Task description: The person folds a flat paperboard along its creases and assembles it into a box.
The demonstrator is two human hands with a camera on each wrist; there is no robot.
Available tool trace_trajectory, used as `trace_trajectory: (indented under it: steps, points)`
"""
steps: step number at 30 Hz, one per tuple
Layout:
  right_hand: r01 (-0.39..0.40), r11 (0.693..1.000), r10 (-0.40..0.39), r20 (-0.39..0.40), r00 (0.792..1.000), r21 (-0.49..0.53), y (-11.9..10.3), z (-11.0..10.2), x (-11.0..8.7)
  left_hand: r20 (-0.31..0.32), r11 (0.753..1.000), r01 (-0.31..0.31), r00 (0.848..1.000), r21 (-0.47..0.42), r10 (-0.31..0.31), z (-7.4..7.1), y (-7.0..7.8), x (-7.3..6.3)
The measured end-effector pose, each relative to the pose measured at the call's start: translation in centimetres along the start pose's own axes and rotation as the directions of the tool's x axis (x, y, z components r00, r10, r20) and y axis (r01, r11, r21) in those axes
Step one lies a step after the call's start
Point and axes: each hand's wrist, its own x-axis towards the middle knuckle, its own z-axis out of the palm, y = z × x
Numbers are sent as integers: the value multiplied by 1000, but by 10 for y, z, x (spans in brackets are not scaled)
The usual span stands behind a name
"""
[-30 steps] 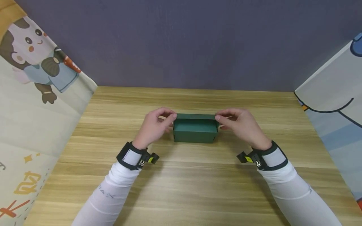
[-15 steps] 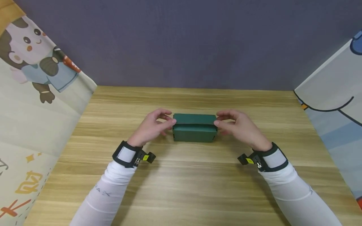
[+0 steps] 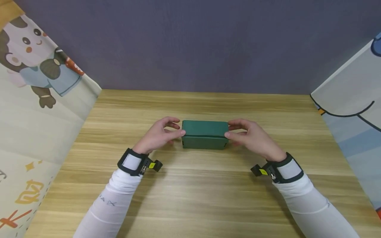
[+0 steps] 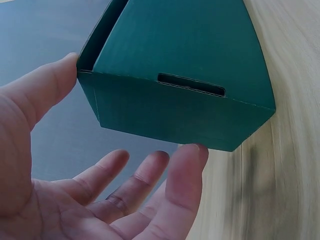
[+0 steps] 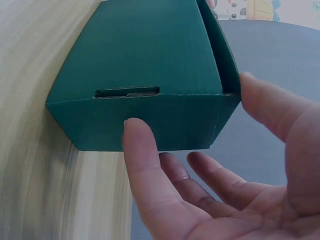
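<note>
A dark green cardboard box (image 3: 205,135) stands on the table between the two hands, its lid folded down over the top. In both wrist views a narrow gap shows along the lid's edge. The left hand (image 3: 160,135) is at the box's left end, thumb (image 4: 62,82) at the lid's front corner and the other fingers loosely bent beside the end wall. At the opposite end the right hand (image 3: 252,137) sets its thumb (image 5: 260,97) against the other lid corner. Its index finger (image 5: 142,150) lies near or against the end wall; contact is unclear. A slot (image 4: 191,84) is cut at the end's edge.
The wood-grain table (image 3: 196,198) extends around the box. A dark grey-blue wall or panel (image 3: 205,46) rises behind it. Printed cloths hang at the left (image 3: 44,125) and right (image 3: 351,99). Each wrist wears a strapped camera.
The box lid has swung down toward the person, from standing open to lying nearly flat over the top. Both thumbs have moved down and nearer with it.
</note>
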Motion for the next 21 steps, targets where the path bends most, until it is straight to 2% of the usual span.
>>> trace_trajectory:
  steps: [5,15,21]
  points:
    - [-2,1000,2,1,1000,8,3,2,1,5,1000,-1,1000,0,1,-2,-10,4]
    - [-25,999,25,4,1000,25,5,4,2,2,1000,-14,1000,25,14,-1,-13,6]
    - [-30,999,29,7,1000,30,7,4,5,5,1000,-3,1000,29,3,-1,-13,6]
